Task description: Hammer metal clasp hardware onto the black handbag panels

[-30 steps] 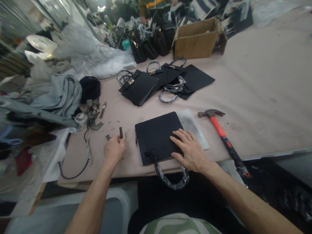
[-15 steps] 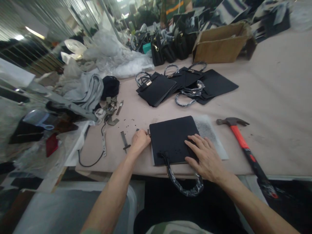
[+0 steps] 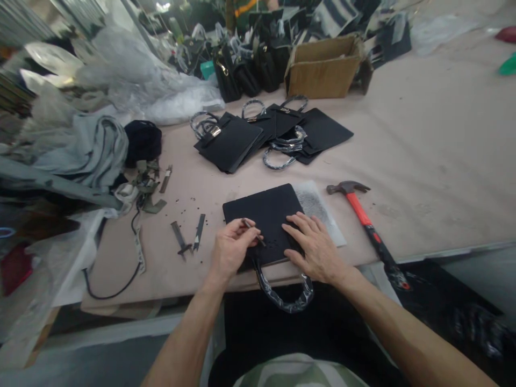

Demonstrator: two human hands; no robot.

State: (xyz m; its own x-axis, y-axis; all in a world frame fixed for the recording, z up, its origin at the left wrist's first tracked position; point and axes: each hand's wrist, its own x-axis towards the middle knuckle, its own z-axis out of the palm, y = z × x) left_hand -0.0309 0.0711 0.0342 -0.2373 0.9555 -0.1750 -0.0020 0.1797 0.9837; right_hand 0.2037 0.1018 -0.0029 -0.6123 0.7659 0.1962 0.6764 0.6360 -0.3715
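Observation:
A black bag panel [image 3: 266,207] with a plastic-wrapped handle [image 3: 284,303] lies at the table's near edge, on a pale speckled sheet [image 3: 318,209]. My left hand [image 3: 234,247] is closed on a slim metal punch [image 3: 255,232], its tip low over the panel beside a group of small holes. My right hand [image 3: 312,244] rests spread and flat on the panel's right side. To the right lies a claw hammer [image 3: 363,215] with a red and black grip. Two slim metal tools, one dark [image 3: 180,239] and one flat [image 3: 199,232], lie left of my left hand.
More black bag panels with wrapped handles [image 3: 234,142] lie stacked behind. Finished black bags [image 3: 245,75] and a cardboard box [image 3: 322,67] stand at the back. Grey cloth [image 3: 88,148], clear plastic [image 3: 169,97] and a cable [image 3: 108,296] are at left. A person's sleeve [image 3: 245,8] shows beyond.
My left hand has picked the punch up from the table left of the panel and carried it right, over the panel's holes. My right hand stays on the panel. The view has shifted right.

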